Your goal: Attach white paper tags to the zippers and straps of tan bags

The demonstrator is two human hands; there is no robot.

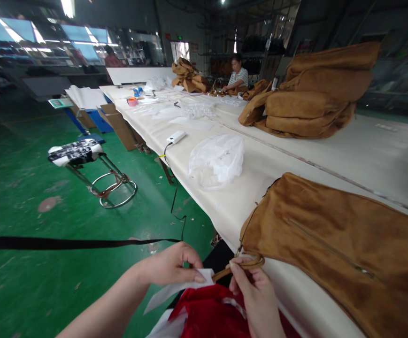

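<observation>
- At your left hand [173, 264], thumb and fingers were pressed together over a white strip [168, 292].
- Your right hand [253, 290] pinched a thin brown strap [221, 274], which met the strip.
- Just beyond that hand, a brown bag [323, 234] lay on the white table [237, 204].
- Farther along sat crumpled clear plastic [218, 162].

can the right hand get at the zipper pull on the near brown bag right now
Probably yes: the zipper pull lies uncovered on the near brown bag, to the right of the right hand, though that hand may first need to release the brown strap.
</observation>
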